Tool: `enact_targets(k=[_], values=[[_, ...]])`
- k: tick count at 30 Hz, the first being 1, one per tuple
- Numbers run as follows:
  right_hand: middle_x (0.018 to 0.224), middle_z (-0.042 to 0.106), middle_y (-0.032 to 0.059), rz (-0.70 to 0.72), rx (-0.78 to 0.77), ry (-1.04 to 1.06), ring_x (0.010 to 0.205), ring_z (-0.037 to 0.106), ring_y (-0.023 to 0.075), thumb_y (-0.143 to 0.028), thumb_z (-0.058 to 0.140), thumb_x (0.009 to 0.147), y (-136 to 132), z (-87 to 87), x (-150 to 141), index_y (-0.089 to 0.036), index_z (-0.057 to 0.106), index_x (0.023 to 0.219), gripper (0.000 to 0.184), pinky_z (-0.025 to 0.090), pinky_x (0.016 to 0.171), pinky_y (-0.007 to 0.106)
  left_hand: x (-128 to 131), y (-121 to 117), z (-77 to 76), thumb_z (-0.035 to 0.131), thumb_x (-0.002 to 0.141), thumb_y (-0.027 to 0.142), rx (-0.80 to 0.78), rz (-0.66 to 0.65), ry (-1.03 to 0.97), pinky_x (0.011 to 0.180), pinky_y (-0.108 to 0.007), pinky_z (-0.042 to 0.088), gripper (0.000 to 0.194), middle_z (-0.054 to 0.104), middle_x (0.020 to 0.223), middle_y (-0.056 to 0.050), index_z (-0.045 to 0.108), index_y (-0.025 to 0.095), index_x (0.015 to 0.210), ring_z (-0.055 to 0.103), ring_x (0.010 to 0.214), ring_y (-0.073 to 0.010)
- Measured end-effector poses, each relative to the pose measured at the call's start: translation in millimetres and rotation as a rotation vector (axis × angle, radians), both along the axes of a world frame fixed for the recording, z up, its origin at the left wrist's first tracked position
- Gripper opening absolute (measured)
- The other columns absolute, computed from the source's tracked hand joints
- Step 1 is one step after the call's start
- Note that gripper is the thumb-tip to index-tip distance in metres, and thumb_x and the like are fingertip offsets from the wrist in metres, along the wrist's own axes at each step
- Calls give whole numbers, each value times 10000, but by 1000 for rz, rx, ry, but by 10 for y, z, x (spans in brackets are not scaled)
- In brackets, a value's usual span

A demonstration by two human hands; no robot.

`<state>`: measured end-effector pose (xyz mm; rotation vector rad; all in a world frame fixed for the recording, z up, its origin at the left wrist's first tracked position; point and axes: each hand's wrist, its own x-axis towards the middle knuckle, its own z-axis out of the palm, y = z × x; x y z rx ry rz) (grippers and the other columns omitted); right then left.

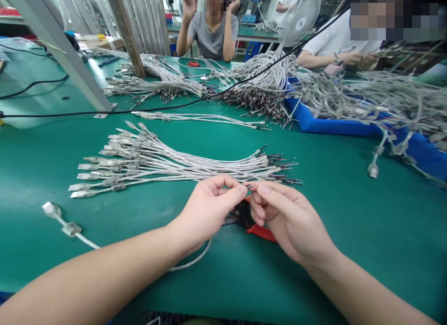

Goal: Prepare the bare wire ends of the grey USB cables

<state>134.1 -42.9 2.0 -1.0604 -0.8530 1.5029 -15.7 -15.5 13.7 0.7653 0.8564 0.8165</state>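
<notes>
My left hand (209, 208) is closed around the end of a white USB cable (88, 241), pinching it between thumb and forefinger. The cable runs back under my left forearm to its USB plug (52, 209) at the left. Against the left fingertips, my right hand (286, 213) pinches at the thin dark wire ends. Partly hidden below both hands lies a wire stripper (260, 229) with red handles. Just beyond them, a bundle of similar cables (195, 164) is spread out, plugs to the left and bare wire ends to the right.
A few cables (202, 118) lie apart behind the bundle. Farther back are cable heaps (268, 73) and blue bins (314, 122) full of cables. A black cord (139, 112) crosses the green table (349, 250). A metal post (77, 59) stands at left. Two people (213, 36) sit opposite.
</notes>
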Motion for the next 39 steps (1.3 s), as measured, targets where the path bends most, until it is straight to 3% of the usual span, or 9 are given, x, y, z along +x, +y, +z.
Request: enact_targets(k=[5, 11, 20, 31, 39], values=[[499, 530, -18, -57, 61, -169, 488, 471, 122, -312, 766, 780, 3, -62, 3, -184, 750, 794, 130, 396, 480, 248, 4, -23, -88, 712, 763, 314, 97, 4, 56, 473, -188, 295, 237, 488, 513, 59, 556, 150, 691, 380, 455, -47], [502, 524, -18, -105, 121, -289, 498, 457, 121, -301, 739, 797, -2, -86, 21, -185, 666, 659, 195, 387, 488, 251, 4, -62, -158, 671, 801, 343, 228, -17, 156, 492, -200, 273, 213, 463, 535, 61, 587, 155, 748, 351, 487, -55], [536, 487, -10, -61, -20, -31, 500, 444, 110, -308, 738, 786, 31, -2, 23, -154, 710, 721, 170, 394, 439, 218, 7, 18, -134, 716, 759, 373, 170, 46, 187, 485, -195, 287, 282, 487, 543, 53, 551, 155, 691, 351, 469, -48], [618, 497, 3, -37, -61, 19, 511, 463, 115, -372, 711, 804, 40, 28, 29, -158, 735, 771, 218, 428, 431, 232, -1, 6, -96, 761, 725, 403, 144, 18, 76, 419, -179, 219, 311, 472, 485, 67, 579, 150, 709, 313, 417, -31], [590, 509, 1, -23, -24, 1, 506, 460, 114, -355, 716, 808, 23, 19, 24, -153, 742, 794, 205, 420, 442, 232, 2, 29, -121, 756, 739, 364, 120, 31, 100, 412, -173, 209, 274, 442, 481, 82, 587, 149, 731, 273, 404, -19]])
